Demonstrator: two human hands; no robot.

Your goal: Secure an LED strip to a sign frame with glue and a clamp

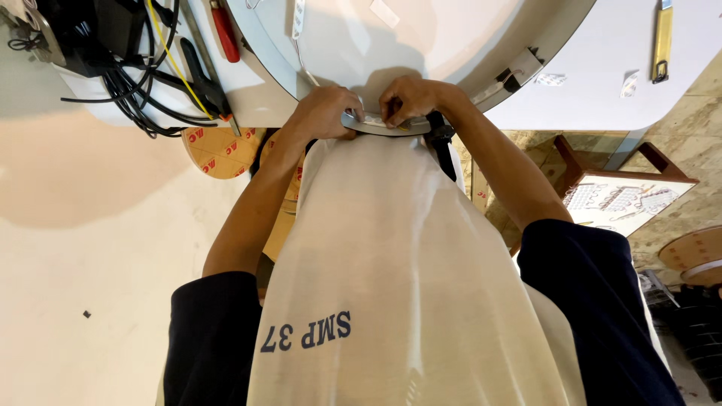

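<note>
Left hand: the left hand point(325, 113) lies knuckles up at the near edge of the round panel point(421, 37), fingers curled down over the grey rim point(380, 126) and gripping it; the forearm runs straight back to a dark sleeve.
Right hand: the right hand point(410, 98) sits just beside the left, fingertips pinched on a small white strip point(376, 120) that lies on the rim; the wrist is bent inward, the forearm slanting off to the right.
Round panel: large, pale, circular, with a grey rim, resting on the white table point(602, 90); its near edge is right at the person's body, between the two hands.
Apron: a pale cloth apron point(391, 263) with dark printed characters low on it fills the middle of the view.
Tape rolls: flat brown cardboard discs with red print point(218, 150) lie below the table edge on the left, near the left forearm.
Box: a white box with a printed pattern, in a dark wooden frame point(624, 203), stands on the floor to the right.
White tabs: small white pieces point(551, 79) lie on the table right of the panel.
Tools: a red-handled tool point(226, 34) and black cables point(135, 90) lie top left; a yellow knife point(662, 37) lies top right.
</note>
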